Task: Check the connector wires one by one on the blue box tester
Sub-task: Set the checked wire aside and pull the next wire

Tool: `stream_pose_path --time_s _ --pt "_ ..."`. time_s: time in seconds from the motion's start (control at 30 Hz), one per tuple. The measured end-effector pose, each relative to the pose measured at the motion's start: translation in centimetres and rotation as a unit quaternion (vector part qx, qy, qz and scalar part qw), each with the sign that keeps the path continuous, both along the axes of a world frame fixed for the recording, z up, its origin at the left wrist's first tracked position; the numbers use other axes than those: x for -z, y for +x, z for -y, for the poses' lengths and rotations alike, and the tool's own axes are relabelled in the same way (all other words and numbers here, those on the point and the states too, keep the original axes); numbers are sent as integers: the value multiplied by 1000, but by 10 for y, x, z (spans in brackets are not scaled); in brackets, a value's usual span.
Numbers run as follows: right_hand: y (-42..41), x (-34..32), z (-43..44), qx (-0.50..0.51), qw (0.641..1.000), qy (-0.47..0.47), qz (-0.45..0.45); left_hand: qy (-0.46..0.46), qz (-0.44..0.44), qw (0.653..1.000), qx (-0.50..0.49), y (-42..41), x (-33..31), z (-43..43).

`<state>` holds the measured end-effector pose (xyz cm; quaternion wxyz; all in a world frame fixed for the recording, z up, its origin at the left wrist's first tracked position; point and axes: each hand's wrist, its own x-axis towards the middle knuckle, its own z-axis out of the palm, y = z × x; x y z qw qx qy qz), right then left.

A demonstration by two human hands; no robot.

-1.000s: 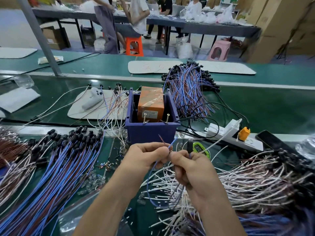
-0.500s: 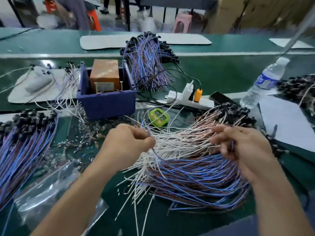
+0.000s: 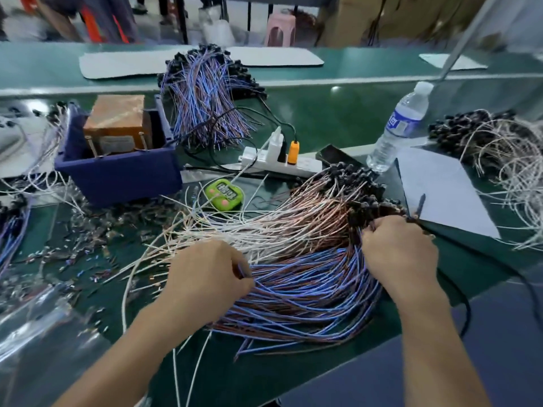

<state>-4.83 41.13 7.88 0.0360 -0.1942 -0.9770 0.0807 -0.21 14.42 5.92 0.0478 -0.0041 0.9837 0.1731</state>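
The left hand (image 3: pixel 205 277) pinched blue strands of the wire pile (image 3: pixel 308 289); the right hand (image 3: pixel 396 254) curled around its black connector ends (image 3: pixel 364 201) (blue box tester (image 3: pixel 117 177) well apart).

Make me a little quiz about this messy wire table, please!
1. True or false: the green timer lies inside the blue box.
2. What sits in the blue box? A) an orange block B) a shoe C) a banana
3. Which hand is at the black connector ends of the wire pile: the left hand or the right hand?
Key: 1 false; 2 A; 3 the right hand.
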Motion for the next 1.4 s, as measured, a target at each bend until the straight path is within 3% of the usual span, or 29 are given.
stream_pose_path --time_s 0.2,0.33,0.53,0.77,1.0,1.2,1.4 --pt "7 -2 4 -1 997 -59 -53 31 19 999 40 -1 10 -16" --pt "21 8 10 16 995 -42 -89 49 33 996 67 2 13 -18" --pt "33 18 28 30 979 -55 -194 197 39 980 11 -3 2 16" --pt "33 6 111 -142 966 -150 -153 316 15 947 -62 0 -2 60" --pt "26 13 235 -329 907 -251 -77 407 -86 889 -190 18 3 135" --pt "29 20 339 -435 857 -274 -13 379 -153 858 -311 50 16 209" --pt "15 29 413 -490 832 -243 88 168 -231 845 -452 77 29 260"
